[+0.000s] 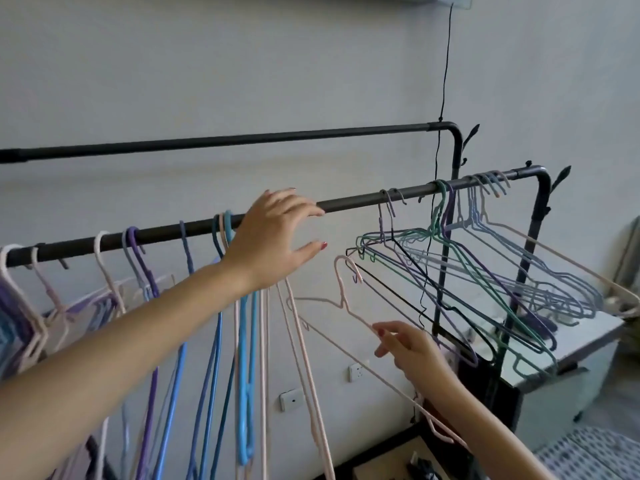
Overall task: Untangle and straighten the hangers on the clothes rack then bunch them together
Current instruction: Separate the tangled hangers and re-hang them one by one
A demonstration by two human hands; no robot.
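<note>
Right hand [403, 344] pinches a pink hanger [349, 311] off the rail [353, 201]; left hand [277, 237], fingers spread and released, reaches at the rail.

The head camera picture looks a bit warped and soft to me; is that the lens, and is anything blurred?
Head view: wide-angle bending bows the front rail; light is soft and even, without harsh shadows or glare; the left hand and the right hand pinching the pink hanger look slightly smeared, edges softest.
</note>
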